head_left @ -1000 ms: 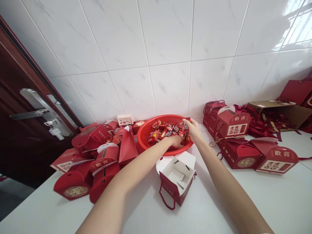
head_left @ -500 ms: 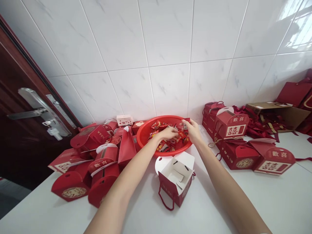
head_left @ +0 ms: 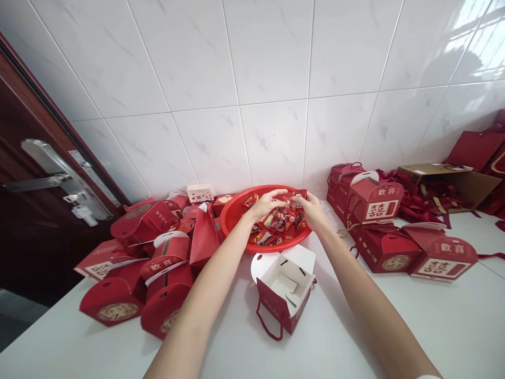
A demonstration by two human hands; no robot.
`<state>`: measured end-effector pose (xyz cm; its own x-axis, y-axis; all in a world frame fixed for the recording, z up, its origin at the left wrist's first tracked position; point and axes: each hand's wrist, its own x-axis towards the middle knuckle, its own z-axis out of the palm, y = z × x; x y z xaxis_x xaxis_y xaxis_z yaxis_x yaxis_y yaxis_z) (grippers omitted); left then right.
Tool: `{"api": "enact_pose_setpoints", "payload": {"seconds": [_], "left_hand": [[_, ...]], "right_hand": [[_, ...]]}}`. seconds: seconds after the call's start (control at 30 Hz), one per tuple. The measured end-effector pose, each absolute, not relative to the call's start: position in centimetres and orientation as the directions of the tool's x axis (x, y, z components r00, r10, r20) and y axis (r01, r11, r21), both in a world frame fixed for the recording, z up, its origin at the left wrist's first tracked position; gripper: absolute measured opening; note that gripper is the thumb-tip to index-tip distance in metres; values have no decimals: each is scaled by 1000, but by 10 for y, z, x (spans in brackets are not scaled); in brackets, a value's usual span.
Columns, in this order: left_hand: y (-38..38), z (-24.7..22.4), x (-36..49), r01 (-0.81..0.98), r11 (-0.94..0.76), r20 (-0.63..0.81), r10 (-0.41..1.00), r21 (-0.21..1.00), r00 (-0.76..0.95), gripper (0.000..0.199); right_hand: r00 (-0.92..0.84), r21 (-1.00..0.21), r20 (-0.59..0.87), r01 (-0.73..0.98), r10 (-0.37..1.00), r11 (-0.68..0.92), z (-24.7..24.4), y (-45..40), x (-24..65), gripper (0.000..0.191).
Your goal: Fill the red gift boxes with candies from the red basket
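Observation:
A red plastic basket (head_left: 232, 231) against the tiled wall holds many small wrapped candies (head_left: 276, 221). Over its left half is my left hand (head_left: 265, 204), fingers spread above the candies, with no item visible in it. At the basket's right side my right hand (head_left: 310, 208) pinches a small red packet (head_left: 300, 193). Directly in front of the basket stands an open dark red box (head_left: 282, 295) with a white inside, its flaps up and a red cord handle hanging at the front.
Closed red gift boxes (head_left: 165, 263) are piled on the left near a dark door (head_left: 35, 210). More red boxes (head_left: 379, 210) stand on the right. Behind them, a cardboard box (head_left: 473, 184) and dark red ribbons (head_left: 426, 205) lie by the wall.
My left hand has lifted and shifted slightly left and back, its fingers now spread. My right hand stays at the basket's right side with the red packet. The view has shifted slightly.

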<state>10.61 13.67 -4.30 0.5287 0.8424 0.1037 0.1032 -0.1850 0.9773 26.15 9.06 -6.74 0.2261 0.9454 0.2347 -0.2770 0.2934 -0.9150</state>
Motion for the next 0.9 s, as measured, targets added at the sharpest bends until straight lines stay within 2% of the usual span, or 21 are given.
{"api": "enact_pose_setpoints", "payload": {"seconds": [0.17,0.27,0.33,0.43,0.57,0.7,0.8,0.9], "left_hand": [[134,-42,110,11,-109,86,835,994,544,36],[136,-44,110,6,-34,25,845,999,534,28],[140,-47,109,19,-22,9,862,1000,507,34],[146,-50,106,35,-35,15,894,999,448,57],[143,-46,105,13,-94,81,911,995,404,73],[114,-37,95,-60,-181,188,855,982,484,83],[78,-33,77,-1,-260,206,763,966,613,83],[39,-28,59,175,-297,83,688,939,721,73]], "right_hand": [[183,-919,221,-289,958,267,-67,88,260,37],[222,-916,215,-292,951,276,-68,89,261,36],[240,-911,207,-306,948,276,-69,90,262,33],[231,-899,198,-344,953,270,-67,91,263,29],[176,-889,188,-388,966,244,-58,85,262,31],[78,-900,180,-390,981,196,-37,68,268,30],[-73,-935,248,-280,966,219,-16,46,277,26],[-230,-956,292,-101,928,276,2,21,281,22]]}}
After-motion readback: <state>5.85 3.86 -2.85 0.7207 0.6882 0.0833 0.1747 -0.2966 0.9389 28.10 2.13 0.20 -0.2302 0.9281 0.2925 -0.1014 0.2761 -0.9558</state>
